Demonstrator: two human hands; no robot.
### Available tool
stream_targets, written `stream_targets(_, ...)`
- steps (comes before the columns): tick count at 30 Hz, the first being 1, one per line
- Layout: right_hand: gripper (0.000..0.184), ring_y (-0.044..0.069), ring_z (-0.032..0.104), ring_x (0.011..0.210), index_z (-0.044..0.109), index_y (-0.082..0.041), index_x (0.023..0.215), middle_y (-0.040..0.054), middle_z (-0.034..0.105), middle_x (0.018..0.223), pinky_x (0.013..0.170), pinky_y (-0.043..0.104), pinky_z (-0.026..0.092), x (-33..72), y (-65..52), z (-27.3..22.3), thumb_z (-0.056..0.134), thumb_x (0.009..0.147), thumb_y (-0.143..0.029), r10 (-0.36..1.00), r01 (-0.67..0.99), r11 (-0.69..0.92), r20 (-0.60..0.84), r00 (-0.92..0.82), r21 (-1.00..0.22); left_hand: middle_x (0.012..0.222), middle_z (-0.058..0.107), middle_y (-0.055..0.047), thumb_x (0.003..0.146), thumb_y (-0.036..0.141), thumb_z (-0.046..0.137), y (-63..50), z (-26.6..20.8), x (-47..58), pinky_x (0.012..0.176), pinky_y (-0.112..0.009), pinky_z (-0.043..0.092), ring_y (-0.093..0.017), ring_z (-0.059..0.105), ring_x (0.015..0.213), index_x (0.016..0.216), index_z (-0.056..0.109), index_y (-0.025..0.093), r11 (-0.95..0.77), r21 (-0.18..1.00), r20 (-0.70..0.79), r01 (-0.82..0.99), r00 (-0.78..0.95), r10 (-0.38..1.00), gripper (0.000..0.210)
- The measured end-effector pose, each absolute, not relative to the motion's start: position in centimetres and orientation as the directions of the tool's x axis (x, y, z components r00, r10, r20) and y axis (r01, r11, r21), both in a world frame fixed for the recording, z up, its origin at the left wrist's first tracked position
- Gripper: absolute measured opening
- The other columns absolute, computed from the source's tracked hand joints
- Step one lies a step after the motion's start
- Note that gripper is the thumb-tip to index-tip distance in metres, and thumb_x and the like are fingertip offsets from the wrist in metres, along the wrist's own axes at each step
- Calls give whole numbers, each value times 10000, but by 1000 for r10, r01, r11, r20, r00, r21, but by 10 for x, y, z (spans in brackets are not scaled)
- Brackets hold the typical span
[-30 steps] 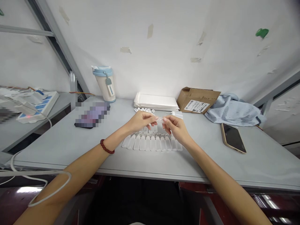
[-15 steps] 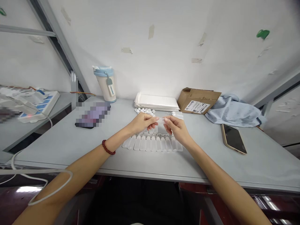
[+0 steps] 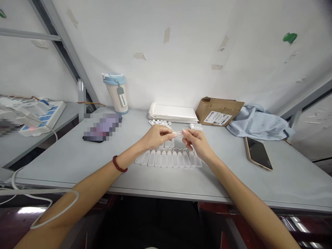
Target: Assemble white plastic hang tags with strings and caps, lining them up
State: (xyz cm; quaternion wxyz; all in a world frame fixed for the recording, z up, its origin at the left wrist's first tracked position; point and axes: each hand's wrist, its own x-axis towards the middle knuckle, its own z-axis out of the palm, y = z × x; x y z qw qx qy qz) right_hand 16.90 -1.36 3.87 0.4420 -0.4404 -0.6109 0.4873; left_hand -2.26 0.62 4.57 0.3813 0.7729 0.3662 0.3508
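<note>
Above the table, my left hand [image 3: 157,135] and my right hand [image 3: 196,141] meet with fingers pinched. Between them is a small translucent plastic piece [image 3: 178,133], partly covered by the fingertips, gripped from both sides. Below lies a row of translucent flat plastic pouch-like pieces [image 3: 168,160], side by side, with thin white loops at their tops. A couple of similar pieces [image 3: 169,143] lie behind the row, partly hidden by my hands. A pile of small white caps [image 3: 160,122] sits just beyond my left hand.
At the back stand a stack of white packets [image 3: 173,112], an open cardboard box [image 3: 219,112] and a tumbler [image 3: 116,93]. Light blue cloth [image 3: 259,122] is bunched at the right, near a phone [image 3: 258,153]. A blurred-out phone-like device [image 3: 102,128] lies left. A white cable [image 3: 59,207] crosses my left forearm.
My left fingers have folded in and my hands have shifted slightly around the plastic piece. Both still grip it; the row on the table is unchanged.
</note>
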Motion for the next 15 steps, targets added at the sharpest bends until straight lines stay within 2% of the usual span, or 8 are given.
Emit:
stream_targets(6,428,54,340,380,495,-173,611,-34,463,521,380,227,233,170,-10,36,592,776,-555,969,114,125,97,-225,-986,575,511,19,807,377,562,6,45,-22,504,-212,312,-83,395,535,667,647,129,-446,834,257,323,487,834,297)
stream_targets(11,459,65,354,382,496,-177,594,-30,465,502,391,234,262,169,-11,37,577,766,-595,972,158,139,103,-213,-978,670,611,-12,810,389,552,8,42,-20,559,-216,373,-111,492,608,729,674,134,-443,830,249,339,485,838,294)
stream_targets(15,439,82,383,412,551,-173,651,-16,507,521,434,245,313,174,-6,38,555,778,-593,972,216,220,194,-136,-951,682,653,-26,817,420,538,14,43,-24,547,-216,391,-115,520,588,750,691,140,-433,812,254,393,430,866,327)
